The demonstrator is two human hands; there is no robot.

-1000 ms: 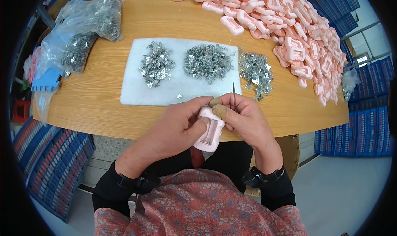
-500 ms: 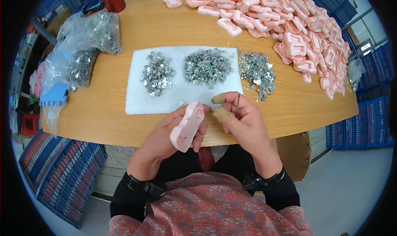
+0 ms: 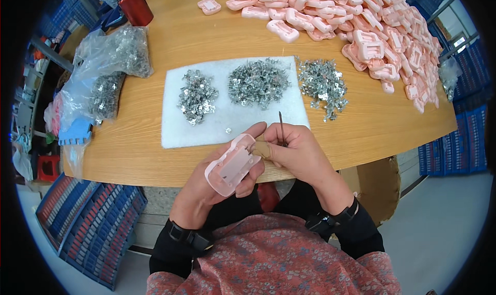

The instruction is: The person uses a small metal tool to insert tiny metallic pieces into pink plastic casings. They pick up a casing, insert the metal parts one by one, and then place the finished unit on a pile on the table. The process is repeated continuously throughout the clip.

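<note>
- Currently: left hand (image 3: pixel 199 187) grips pink shell (image 3: pixel 231 165), hollow side up, tilted, long axis roughly 7 to 1 o'clock, held above the near edge of the worktop (image 3: pixel 129 155).
- Right hand (image 3: pixel 297 153), toward 3 o'clock of shell: thumb and finger pinch at shell's 1 o'clock end, tan covers (image 3: pixel 262 149) on tips; can't tell if a small part sits between them.
- Same hand also holds thin dark tool (image 3: pixel 281 127) upright among fingers, tip toward 12.
- Step, my read: fingertip work at that inner end; tool looks parked, not in use.
- Next move probably calls for firm left hold, shell angle steady, fine fingertip pressure, tool tip clear of shell.
- White mat (image 3: pixel 175 134) at 12 from shell: left metal pile (image 3: pixel 198 96) at 11, middle metal pile (image 3: pixel 258 83) near 1, loose metal piece (image 3: pixel 228 130) at 12.
- Right metal pile (image 3: pixel 323 85) between 1 and 2, just off mat; heap of pink shells (image 3: pixel 372 44) beyond, same direction.
- Bagged metal parts (image 3: pixel 126 52) between 10 and 11.
</note>
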